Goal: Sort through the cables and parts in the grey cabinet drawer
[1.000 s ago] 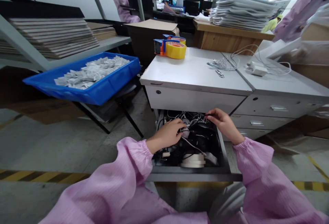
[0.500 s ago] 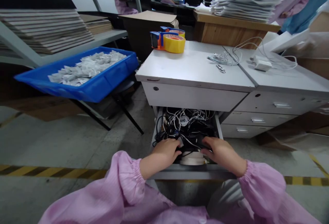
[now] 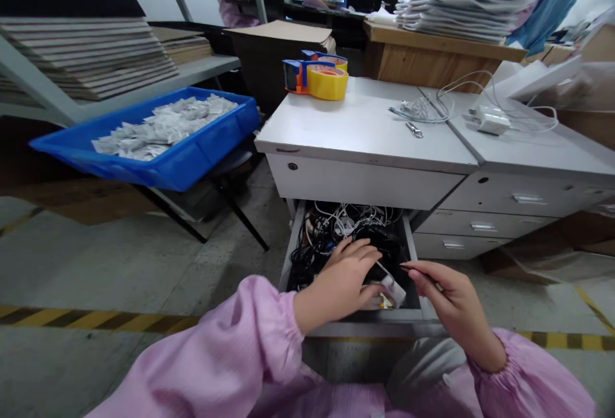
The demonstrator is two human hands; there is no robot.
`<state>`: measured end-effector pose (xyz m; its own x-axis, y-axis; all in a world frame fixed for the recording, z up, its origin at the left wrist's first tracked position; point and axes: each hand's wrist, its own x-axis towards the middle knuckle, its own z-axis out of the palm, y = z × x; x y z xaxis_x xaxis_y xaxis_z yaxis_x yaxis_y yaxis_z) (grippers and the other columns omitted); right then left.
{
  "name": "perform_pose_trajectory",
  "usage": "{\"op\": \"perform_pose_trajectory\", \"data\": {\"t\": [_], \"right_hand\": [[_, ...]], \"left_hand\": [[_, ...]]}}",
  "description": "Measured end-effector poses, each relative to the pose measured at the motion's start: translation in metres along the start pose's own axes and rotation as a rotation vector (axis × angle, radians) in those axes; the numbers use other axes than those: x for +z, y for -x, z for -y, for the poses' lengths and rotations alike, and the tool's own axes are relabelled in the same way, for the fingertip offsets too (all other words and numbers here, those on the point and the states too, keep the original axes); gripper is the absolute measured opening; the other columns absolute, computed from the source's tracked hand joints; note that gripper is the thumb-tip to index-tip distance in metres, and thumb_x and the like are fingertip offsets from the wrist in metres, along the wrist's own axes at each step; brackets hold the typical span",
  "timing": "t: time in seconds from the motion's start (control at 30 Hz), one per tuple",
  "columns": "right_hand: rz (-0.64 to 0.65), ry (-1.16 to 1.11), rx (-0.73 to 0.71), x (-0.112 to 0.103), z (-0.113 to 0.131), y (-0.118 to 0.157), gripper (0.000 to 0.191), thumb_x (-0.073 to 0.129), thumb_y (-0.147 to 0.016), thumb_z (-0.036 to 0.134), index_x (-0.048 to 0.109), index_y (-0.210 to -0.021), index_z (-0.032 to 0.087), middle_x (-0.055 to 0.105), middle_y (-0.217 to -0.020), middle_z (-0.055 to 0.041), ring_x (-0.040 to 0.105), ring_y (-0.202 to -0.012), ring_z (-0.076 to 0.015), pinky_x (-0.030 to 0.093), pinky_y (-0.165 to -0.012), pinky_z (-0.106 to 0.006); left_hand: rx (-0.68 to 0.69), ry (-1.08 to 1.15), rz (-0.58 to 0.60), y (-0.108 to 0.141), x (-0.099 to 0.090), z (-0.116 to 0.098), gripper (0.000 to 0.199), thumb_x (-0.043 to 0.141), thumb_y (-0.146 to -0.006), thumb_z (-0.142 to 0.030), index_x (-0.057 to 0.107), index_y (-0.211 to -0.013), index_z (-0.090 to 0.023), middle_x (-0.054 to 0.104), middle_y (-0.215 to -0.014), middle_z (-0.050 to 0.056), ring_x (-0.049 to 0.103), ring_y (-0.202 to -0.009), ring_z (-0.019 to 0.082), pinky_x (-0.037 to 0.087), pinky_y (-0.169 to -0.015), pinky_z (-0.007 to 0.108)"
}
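Observation:
An open drawer [image 3: 294,239] under the white desk is full of tangled black and white cables [image 3: 314,239]. My left hand [image 3: 343,280] reaches over the middle of them, palm down with the fingers stretched out and apart. Beside its thumb lies a white block like a power adapter [image 3: 394,291]; whether the thumb touches it I cannot tell. At the drawer's right side, my right hand [image 3: 449,296] pinches a thin dark piece [image 3: 407,268], perhaps a cable end, between thumb and forefinger. The cables beneath my left hand are hidden.
To the left a blue tray [image 3: 192,171] holds small white packets. On the desktop [image 3: 355,123] are yellow tape rolls in dispensers [image 3: 327,82], a metal clip [image 3: 414,130] and white cables with a charger [image 3: 492,120]. Behind stands a wooden box [image 3: 432,63] bearing stacked white envelopes.
My left hand has moved right across the drawer. My right hand has drawn back to the right, out over the drawer's side, and now pinches the thin dark piece.

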<state>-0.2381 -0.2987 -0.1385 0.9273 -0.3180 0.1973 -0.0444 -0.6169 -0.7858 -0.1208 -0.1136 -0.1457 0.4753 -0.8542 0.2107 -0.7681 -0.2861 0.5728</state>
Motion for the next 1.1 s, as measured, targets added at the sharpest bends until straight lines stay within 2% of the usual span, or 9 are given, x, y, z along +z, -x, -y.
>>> {"op": "perform_pose_trajectory", "data": {"t": [0.1, 0.2, 0.27, 0.37, 0.5, 0.67, 0.8, 0.97, 1.1], "right_hand": [[-0.132, -0.014, 0.129, -0.008, -0.011, 0.001, 0.027, 0.054, -0.087, 0.043, 0.07, -0.091, 0.021, 0.058, -0.055, 0.0007, 0.052, -0.049, -0.0138, 0.041, -0.047, -0.024], [-0.18, -0.059, 0.187, -0.014, -0.02, 0.005, 0.029, 0.054, -0.087, 0.045, 0.067, -0.09, 0.019, 0.052, -0.052, 0.0024, 0.049, -0.049, -0.0132, 0.04, -0.047, -0.024], [-0.139, -0.11, 0.146, -0.017, -0.021, 0.011, 0.027, 0.054, -0.088, 0.043, 0.067, -0.092, 0.019, 0.054, -0.055, 0.0023, 0.052, -0.053, -0.0129, 0.043, -0.052, -0.023], [-0.048, -0.123, 0.05, -0.023, -0.017, 0.025, 0.022, 0.052, -0.09, 0.038, 0.066, -0.096, 0.021, 0.059, -0.062, 0.0017, 0.056, -0.059, -0.0125, 0.045, -0.056, -0.021], [0.119, 0.098, 0.005, -0.032, -0.012, 0.036, 0.025, 0.046, -0.091, 0.034, 0.061, -0.075, 0.021, 0.06, -0.063, 0.0008, 0.057, -0.058, -0.0129, 0.044, -0.054, -0.021], [0.289, 0.5, -0.088, 0.007, 0.003, 0.036, 0.018, 0.053, -0.086, 0.024, 0.06, -0.102, 0.02, 0.071, -0.087, -0.004, 0.066, -0.07, -0.0182, 0.046, -0.059, -0.025], [0.32, 0.722, -0.184, 0.038, 0.002, 0.028, 0.009, 0.054, -0.085, 0.014, 0.061, -0.086, 0.02, 0.07, -0.074, -0.0042, 0.066, -0.06, -0.0197, 0.04, -0.049, -0.026], [0.199, 0.634, -0.052, -0.008, -0.019, 0.017, 0.017, 0.045, -0.092, 0.028, 0.057, -0.082, 0.022, 0.068, -0.07, -0.0029, 0.064, -0.061, -0.0194, 0.042, -0.054, -0.027], [0.122, 0.394, 0.004, -0.029, -0.027, -0.009, 0.015, 0.041, -0.09, 0.03, 0.054, -0.089, 0.022, 0.065, -0.076, -0.0018, 0.061, -0.066, -0.0163, 0.044, -0.061, -0.026]], "left_hand": [[-0.005, 0.026, 0.065, -0.017, -0.003, 0.007, 0.012, 0.065, -0.082, -0.028, 0.061, -0.088, -0.019, 0.066, -0.091, 0.002, 0.059, -0.098, 0.02, 0.025, -0.11, 0.043], [-0.042, 0.024, 0.141, -0.021, -0.006, 0.007, 0.026, 0.065, -0.08, -0.043, 0.061, -0.081, -0.018, 0.064, -0.082, 0.002, 0.06, -0.079, 0.018, 0.043, -0.089, 0.037], [-0.061, 0.006, 0.141, -0.021, -0.005, 0.005, 0.028, 0.063, -0.082, -0.043, 0.062, -0.095, -0.018, 0.063, -0.098, 0.004, 0.059, -0.088, 0.02, 0.046, -0.081, 0.034], [0.014, -0.025, 0.133, -0.02, 0.003, 0.004, 0.021, 0.063, -0.084, -0.03, 0.062, -0.102, -0.02, 0.06, -0.117, 0.005, 0.051, -0.112, 0.024, 0.039, -0.094, 0.036], [0.073, 0.018, 0.274, -0.018, 0.01, 0.01, 0.012, 0.057, -0.089, -0.027, 0.066, -0.091, -0.019, 0.069, -0.088, 0.001, 0.058, -0.091, 0.018, 0.04, -0.087, 0.03], [0.195, -0.076, 0.302, -0.016, 0.017, 0.01, 0.01, 0.065, -0.084, -0.027, 0.067, -0.079, -0.018, 0.066, -0.074, 0.001, 0.058, -0.079, 0.018, 0.039, -0.078, 0.029], [0.243, -0.065, 0.311, -0.011, 0.017, 0.016, 0.006, 0.064, -0.083, -0.021, 0.066, -0.079, -0.017, 0.067, -0.077, 0.002, 0.059, -0.079, 0.018, 0.04, -0.075, 0.028], [0.166, 0.06, 0.24, 0.002, 0.005, 0.026, 0.012, 0.056, -0.088, -0.022, 0.068, -0.089, -0.018, 0.068, -0.087, 0.003, 0.059, -0.087, 0.018, 0.041, -0.081, 0.03], [0.229, 0.107, 0.18, -0.016, 0.0, 0.018, 0.036, 0.06, -0.087, -0.037, 0.058, -0.119, -0.021, 0.063, -0.116, 0.005, 0.054, -0.109, 0.021, 0.037, -0.097, 0.035]]}}
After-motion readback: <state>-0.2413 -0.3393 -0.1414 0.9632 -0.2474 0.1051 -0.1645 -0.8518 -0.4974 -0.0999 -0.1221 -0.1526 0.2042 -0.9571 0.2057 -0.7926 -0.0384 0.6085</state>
